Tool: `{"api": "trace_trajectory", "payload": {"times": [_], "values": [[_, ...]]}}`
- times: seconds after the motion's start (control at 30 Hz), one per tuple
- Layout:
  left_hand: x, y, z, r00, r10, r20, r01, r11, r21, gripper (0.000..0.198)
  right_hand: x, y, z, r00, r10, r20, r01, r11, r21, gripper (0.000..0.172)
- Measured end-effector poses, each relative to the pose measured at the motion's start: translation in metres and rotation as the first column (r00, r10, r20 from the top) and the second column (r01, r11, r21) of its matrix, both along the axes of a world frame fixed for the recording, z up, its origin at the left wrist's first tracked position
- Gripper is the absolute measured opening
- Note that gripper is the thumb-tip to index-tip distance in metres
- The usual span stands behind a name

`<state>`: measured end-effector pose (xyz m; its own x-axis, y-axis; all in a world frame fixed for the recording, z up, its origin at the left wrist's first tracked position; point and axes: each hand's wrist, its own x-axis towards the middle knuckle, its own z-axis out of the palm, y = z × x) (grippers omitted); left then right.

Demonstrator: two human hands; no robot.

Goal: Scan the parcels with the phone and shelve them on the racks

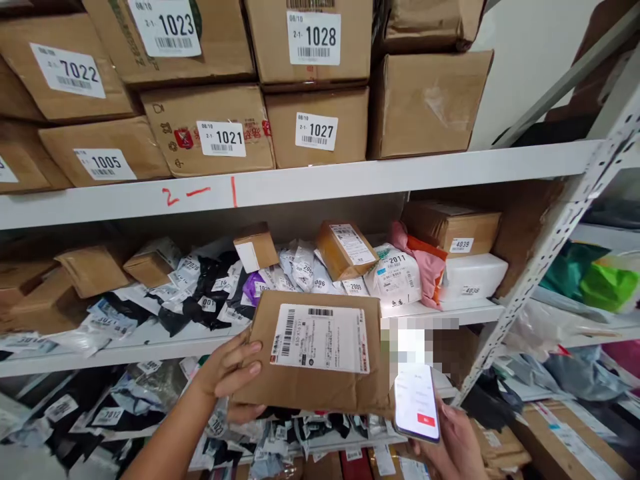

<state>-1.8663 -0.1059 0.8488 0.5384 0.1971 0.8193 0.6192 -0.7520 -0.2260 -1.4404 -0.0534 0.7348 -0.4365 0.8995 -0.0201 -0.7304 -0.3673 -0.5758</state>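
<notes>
One cardboard box (319,383), contents hidden, is gripped in my left hand (231,375); my right hand (454,441) clasps a lit phone (416,401).

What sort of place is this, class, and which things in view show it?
Probably a parcel storeroom or pickup point: white shelving holds cardboard boxes and bagged parcels, many bear numbered labels, and a red handwritten mark codes one shelf edge.

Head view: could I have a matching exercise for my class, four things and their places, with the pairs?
Things
1. Nearest box
2. Phone
3. Box 1027
4. White parcel 2011

Places
A. In the right hand
B. Under box 1028
C. In the left hand
D. Beside a pink parcel

Pairs: 1-C, 2-A, 3-B, 4-D
</notes>
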Motion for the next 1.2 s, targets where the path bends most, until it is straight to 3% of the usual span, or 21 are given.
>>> {"api": "trace_trajectory", "payload": {"times": [0.07,0.13,0.2,0.27,0.3,0.33,0.37,0.43,0.5,0.53,0.6,0.67,0.7,0.73,0.77,0.83,0.87,0.93,1.0,1.1,1.2], "values": [[0.011,0.016,0.027,0.976,-0.169,-0.140,0.177,0.983,0.045,0.038,-0.003,0.003,-0.010,0.999,-0.004,0.037,0.003,1.000,0.011,0.024],[0.022,0.030,0.049,0.926,-0.277,-0.255,0.271,0.961,-0.062,0.032,-0.005,0.004,-0.016,0.998,-0.029,0.059,0.030,1.000,-0.010,0.029],[0.031,0.045,0.065,0.902,-0.315,-0.296,0.225,0.927,-0.301,0.030,-0.009,0.004,-0.017,0.994,-0.065,0.084,0.069,0.996,-0.050,0.035],[0.037,0.061,0.073,0.911,-0.280,-0.303,0.090,0.851,-0.517,0.029,-0.018,0.004,-0.013,0.986,-0.099,0.133,0.109,0.991,-0.075,0.047],[0.039,0.068,0.074,0.918,-0.257,-0.303,0.046,0.826,-0.561,0.028,-0.025,0.004,-0.011,0.980,-0.123,0.158,0.136,0.988,-0.076,0.058],[0.040,0.074,0.074,0.926,-0.228,-0.300,0.031,0.839,-0.543,0.028,-0.032,0.004,-0.009,0.973,-0.150,0.178,0.164,0.984,-0.071,0.071],[0.041,0.078,0.072,0.934,-0.194,-0.299,0.039,0.890,-0.455,0.028,-0.040,0.004,-0.007,0.965,-0.177,0.193,0.193,0.979,-0.066,0.082],[0.045,0.080,0.065,0.956,-0.068,-0.285,0.032,0.991,-0.127,0.037,-0.055,0.005,-0.008,0.954,-0.235,0.187,0.250,0.966,-0.059,0.098],[0.055,0.070,0.052,0.968,0.154,-0.198,-0.128,0.982,0.138,0.052,-0.067,0.006,-0.013,0.945,-0.280,0.167,0.291,0.956,-0.047,0.106],[0.063,0.061,0.043,0.955,0.267,-0.131,-0.239,0.951,0.196,0.061,-0.072,0.007,-0.015,0.941,-0.296,0.163,0.305,0.951,-0.037,0.107],[0.088,0.041,0.018,0.893,0.451,0.016,-0.448,0.882,0.148,0.079,-0.078,0.006,-0.019,0.928,-0.324,0.184,0.329,0.944,0.007,0.108],[0.120,0.021,-0.012,0.817,0.558,0.144,-0.549,0.830,-0.101,0.086,-0.082,0.004,-0.020,0.907,-0.347,0.239,0.344,0.937,0.056,0.107],[0.136,0.013,-0.027,0.798,0.564,0.214,-0.488,0.812,-0.319,0.084,-0.083,0.002,-0.020,0.899,-0.346,0.267,0.338,0.938,0.077,0.108],[0.152,0.008,-0.042,0.765,0.529,0.368,-0.330,0.812,-0.481,0.081,-0.084,0.000,-0.019,0.893,-0.343,0.291,0.330,0.939,0.096,0.108],[0.167,0.004,-0.056,0.682,0.492,0.540,-0.123,0.806,-0.579,0.080,-0.086,-0.003,-0.018,0.887,-0.344,0.309,0.325,0.939,0.111,0.107],[0.192,0.000,-0.074,0.393,0.477,0.786,0.301,0.741,-0.600,0.086,-0.090,-0.007,-0.016,0.873,-0.359,0.330,0.331,0.933,0.138,0.106],[0.202,-0.001,-0.077,0.245,0.502,0.829,0.462,0.691,-0.555,0.090,-0.092,-0.009,-0.015,0.869,-0.362,0.338,0.330,0.932,0.150,0.106],[0.215,-0.003,-0.072,0.024,0.583,0.812,0.656,0.604,-0.453,0.099,-0.094,-0.011,-0.014,0.874,-0.331,0.357,0.290,0.943,0.163,0.107],[0.219,-0.006,-0.058,-0.142,0.641,0.755,0.736,0.578,-0.353,0.104,-0.088,-0.011,-0.013,0.892,-0.255,0.374,0.209,0.965,0.159,0.110],[0.214,-0.013,-0.037,-0.346,0.647,0.679,0.743,0.631,-0.223,0.102,-0.058,-0.008,-0.008,0.902,-0.147,0.405,0.111,0.988,0.110,0.120],[0.204,-0.018,-0.033,-0.401,0.644,0.651,0.702,0.673,-0.233,0.100,-0.006,-0.005,0.007,0.862,-0.042,0.505,0.038,0.999,0.017,0.120]]}}
